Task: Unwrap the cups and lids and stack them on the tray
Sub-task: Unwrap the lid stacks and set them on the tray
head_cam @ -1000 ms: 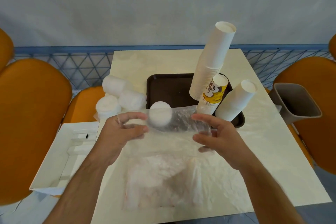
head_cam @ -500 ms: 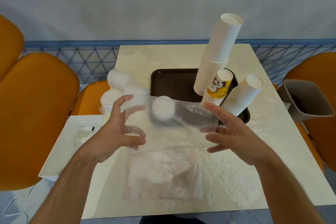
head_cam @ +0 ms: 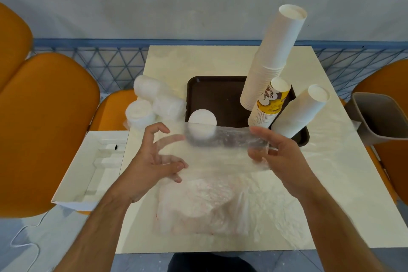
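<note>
Head view shows both hands raised over the middle of the desk (head_cam: pixel 326 183), with a clear wrapper (head_cam: pixel 227 139) stretched between them. The right hand (head_cam: pixel 280 157) pinches the wrapper's right end between thumb and fingers. The left hand (head_cam: pixel 154 161) has its fingers spread and loosely curled at the wrapper's left side; the film is blurred there, so I cannot tell whether it grips the film or only touches it. The hold looks like a way to keep the empty sleeve taut and clear of the tray, probably so it can be set aside with the other film.

Behind the wrapper, at centre frame, a short white lid stack (head_cam: pixel 202 120) stands on the near left part of the brown tray (head_cam: pixel 212 93), partly seen through the plastic. On the tray's right side three cup stacks lean to the upper right: a tall white stack (head_cam: pixel 271 57), a shorter yellow printed stack (head_cam: pixel 270 104), and a white stack (head_cam: pixel 302 110) at the near right corner. They are placed together, leaving bare tray for more lids.

Left of the tray, wrapped lid rolls (head_cam: pixel 154 101) lie on the desk, so unwrapping seems unfinished. Crumpled film (head_cam: pixel 212 205) is heaped at lower centre. A white box (head_cam: pixel 88 172) lies at the left, and a grey bin (head_cam: pixel 379 117) stands at the right edge.
</note>
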Motion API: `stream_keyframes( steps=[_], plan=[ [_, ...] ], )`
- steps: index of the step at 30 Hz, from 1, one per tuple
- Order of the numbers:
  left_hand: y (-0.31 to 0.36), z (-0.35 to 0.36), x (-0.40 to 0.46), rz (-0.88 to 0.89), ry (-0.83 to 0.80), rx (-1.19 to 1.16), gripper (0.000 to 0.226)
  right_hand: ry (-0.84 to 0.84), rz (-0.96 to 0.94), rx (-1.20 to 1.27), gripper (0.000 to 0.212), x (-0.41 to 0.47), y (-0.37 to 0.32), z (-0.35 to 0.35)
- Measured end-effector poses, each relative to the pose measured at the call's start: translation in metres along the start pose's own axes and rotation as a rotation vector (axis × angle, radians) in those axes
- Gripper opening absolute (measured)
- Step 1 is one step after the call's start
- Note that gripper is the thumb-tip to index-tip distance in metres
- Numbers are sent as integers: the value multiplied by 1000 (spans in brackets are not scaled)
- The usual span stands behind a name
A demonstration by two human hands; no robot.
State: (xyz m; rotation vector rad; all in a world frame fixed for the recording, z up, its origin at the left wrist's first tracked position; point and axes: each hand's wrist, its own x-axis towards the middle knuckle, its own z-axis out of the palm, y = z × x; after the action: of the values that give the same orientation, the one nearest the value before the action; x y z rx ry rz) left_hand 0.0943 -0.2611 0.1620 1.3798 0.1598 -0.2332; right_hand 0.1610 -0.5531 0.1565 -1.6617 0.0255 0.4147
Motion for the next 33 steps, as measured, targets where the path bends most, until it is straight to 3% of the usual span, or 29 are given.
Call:
stream_keyframes(
  steps=[3, 6, 11, 17, 19, 21, 24, 27, 29, 33],
  plan=[
    [5, -7, -3, 2, -17, 13, 60, -163, 31, 94, 98, -2, -1, -2],
    [9, -15, -7, -40, -62, 87, 45, -370, 56, 101, 118, -6, -2, -9],
    [3, -26, -10, -205, -119, 180, 90, -530, 100, -75, 135, -8, 2, -15],
    [-14, -35, -16, -422, -223, 387, 114, -587, 220, -301, 140, -16, 17, -14],
    [-23, -34, -17, -492, -233, 412, 118, -589, 180, -481, 138, -17, 21, -15],
    [-33, -29, -17, -548, -237, 414, 120, -453, 82, -682, 127, -17, 24, -12],
    [-48, -21, -19, -575, -231, 447, 123, -114, -199, -830, 77, -20, 37, 16],
    [-60, -17, -19, -572, -187, 484, 124, -209, -289, -882, 48, -31, 61, 54],
    [-65, -17, -21, -580, -174, 505, 123, -320, -208, -986, 50, -34, 82, 68],
    [-72, -19, -23, -522, -160, 549, 111, -357, -120, -1115, 57, -31, 118, 76]
  ],
)
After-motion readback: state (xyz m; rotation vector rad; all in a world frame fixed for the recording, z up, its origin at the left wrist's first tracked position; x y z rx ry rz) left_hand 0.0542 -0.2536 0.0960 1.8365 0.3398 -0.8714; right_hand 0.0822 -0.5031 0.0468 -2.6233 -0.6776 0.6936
